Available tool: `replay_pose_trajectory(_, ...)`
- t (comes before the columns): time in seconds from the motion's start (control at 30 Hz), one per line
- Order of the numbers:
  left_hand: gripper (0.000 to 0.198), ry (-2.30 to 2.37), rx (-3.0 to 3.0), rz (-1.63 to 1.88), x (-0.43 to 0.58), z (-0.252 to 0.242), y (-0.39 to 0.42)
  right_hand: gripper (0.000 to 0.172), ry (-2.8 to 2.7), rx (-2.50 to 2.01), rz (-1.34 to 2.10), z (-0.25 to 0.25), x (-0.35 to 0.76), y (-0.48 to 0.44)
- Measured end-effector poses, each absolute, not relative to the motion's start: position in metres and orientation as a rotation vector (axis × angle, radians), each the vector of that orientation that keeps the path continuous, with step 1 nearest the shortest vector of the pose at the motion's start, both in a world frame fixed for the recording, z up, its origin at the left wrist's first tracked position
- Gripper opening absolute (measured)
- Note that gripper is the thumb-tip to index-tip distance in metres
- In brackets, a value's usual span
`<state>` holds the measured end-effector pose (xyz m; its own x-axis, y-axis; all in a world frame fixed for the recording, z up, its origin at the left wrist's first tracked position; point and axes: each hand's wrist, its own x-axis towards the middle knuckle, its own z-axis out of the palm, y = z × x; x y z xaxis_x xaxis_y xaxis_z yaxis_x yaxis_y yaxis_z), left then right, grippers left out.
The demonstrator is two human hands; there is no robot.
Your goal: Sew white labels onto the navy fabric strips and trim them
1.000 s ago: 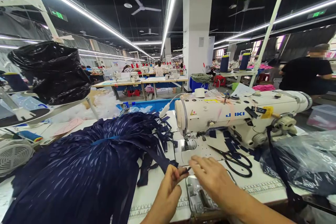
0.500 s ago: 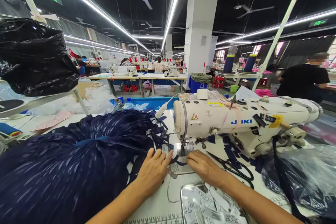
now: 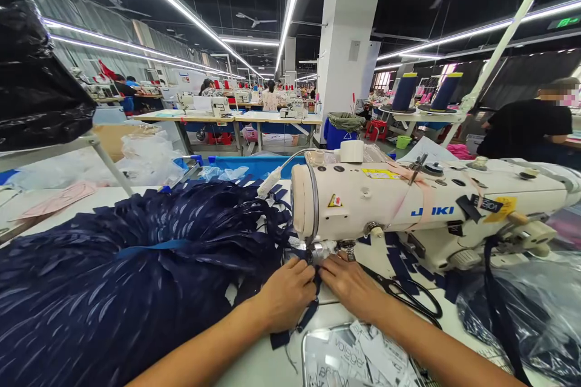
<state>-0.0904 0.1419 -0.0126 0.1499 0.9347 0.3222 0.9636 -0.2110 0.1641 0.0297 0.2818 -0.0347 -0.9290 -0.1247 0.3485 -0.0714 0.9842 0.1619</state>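
Just in front of the needle area of a white sewing machine (image 3: 354,199), my left hand (image 3: 290,293) has its fingers closed on a navy fabric strip (image 3: 310,314), whose end hangs toward the table edge. My right hand (image 3: 347,281) is beside it, fingers pressed together at the right of the needle; what they hold, if anything, is hidden. A large bundle of navy strips (image 3: 136,296), with a blue band around it, lies left of my left hand. Black scissors (image 3: 408,296) lie beyond my right forearm.
A tray of white labels (image 3: 358,360) is near the front edge. Clear plastic with dark fabric (image 3: 526,308) lies at right. A black plastic bag (image 3: 40,78) hangs at upper left. Navy scraps lie behind the scissors. A person in black sits at far right.
My left hand has moved from open fingers beside the bundle to closed on the strip near the needle. My right hand stays by the needle. The view has shifted closer to the machine.
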Motion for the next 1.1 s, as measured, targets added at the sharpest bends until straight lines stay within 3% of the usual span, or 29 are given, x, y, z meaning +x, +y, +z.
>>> replay_pose_trajectory(0.23,0.017,-2.088,-2.324,-0.459,-0.109,-0.003,0.14,0.016,-2.792,0.102,-0.273,-0.034,0.027,0.278)
replay_pose_trajectory(0.47,0.042,-2.146,-2.314,-0.523,-0.117,-0.001,0.137,0.027,-2.766,0.17,-0.195,-0.039,0.026,0.296)
replay_pose_trajectory(0.63,0.046,-2.149,-2.311,-0.347,-0.113,0.004,0.136,0.028,-2.712,0.218,-0.219,-0.043,0.025,0.303)
replay_pose_trajectory(0.9,0.053,-2.025,-2.388,-0.445,-0.119,0.002,0.137,0.03,-2.656,0.221,-0.194,-0.039,0.023,0.302)
replay_pose_trajectory(1.1,0.06,-2.216,-2.326,-0.313,-0.116,0.001,0.137,0.035,-2.656,0.215,-0.242,-0.044,0.021,0.305)
